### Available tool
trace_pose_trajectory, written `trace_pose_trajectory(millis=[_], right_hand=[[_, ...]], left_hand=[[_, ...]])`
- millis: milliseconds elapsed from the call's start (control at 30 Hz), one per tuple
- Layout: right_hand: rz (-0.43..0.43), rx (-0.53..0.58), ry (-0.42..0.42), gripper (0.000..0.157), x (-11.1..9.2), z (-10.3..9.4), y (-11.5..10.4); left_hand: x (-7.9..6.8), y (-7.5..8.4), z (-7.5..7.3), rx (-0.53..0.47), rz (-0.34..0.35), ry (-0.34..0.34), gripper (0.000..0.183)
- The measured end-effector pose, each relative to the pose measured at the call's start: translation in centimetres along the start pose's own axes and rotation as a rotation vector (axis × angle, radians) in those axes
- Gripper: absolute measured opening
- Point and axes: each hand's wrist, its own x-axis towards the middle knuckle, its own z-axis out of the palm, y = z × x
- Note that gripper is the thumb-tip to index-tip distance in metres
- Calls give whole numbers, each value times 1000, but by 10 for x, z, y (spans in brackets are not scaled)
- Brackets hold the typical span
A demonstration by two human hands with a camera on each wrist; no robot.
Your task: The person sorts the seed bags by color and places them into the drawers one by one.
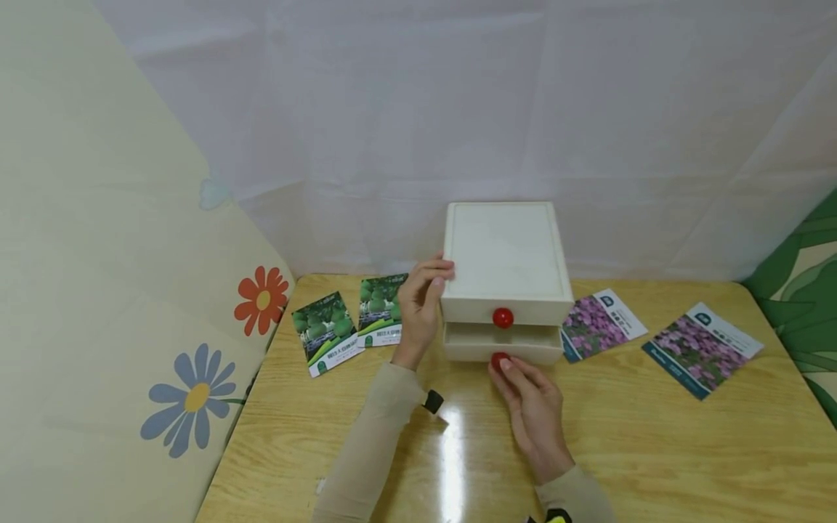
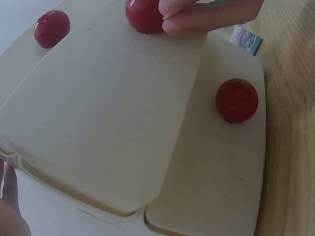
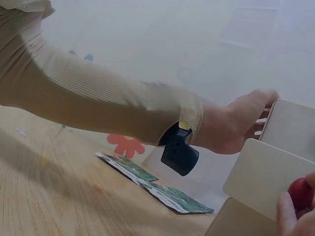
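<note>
A white drawer cabinet (image 1: 502,247) with round red knobs stands on the table. Its middle drawer (image 2: 108,108) is partly pulled out, and the top drawer with its knob (image 1: 503,317) and the bottom drawer with its knob (image 2: 236,100) are closed. My right hand (image 1: 532,407) pinches the middle drawer's red knob (image 3: 299,192) between thumb and fingers. Against the cabinet's left side rests my left hand (image 1: 421,305), its fingertips near the top edge. The visible part inside the pulled-out drawer shows only a bare strip; the rest is hidden under the cabinet's top.
Two packets with green pictures (image 1: 325,333) (image 1: 382,311) lie left of the cabinet. To its right lie two packets with purple flower pictures (image 1: 603,325) (image 1: 702,350). A white cloth (image 1: 405,131) hangs behind the wooden table (image 1: 654,450). A flower-printed panel (image 1: 131,254) stands at left.
</note>
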Motion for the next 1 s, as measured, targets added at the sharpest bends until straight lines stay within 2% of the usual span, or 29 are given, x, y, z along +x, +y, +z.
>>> trace_pose_trajectory(millis=[733,1000], right_hand=[[17,-4,-18,16,-11,-7,-1],[11,-19,-20,16,-15,-9,1]], left_hand=[[-1,1,0,18,-15,1,21],[0,0,-1,11,1,-4,19]])
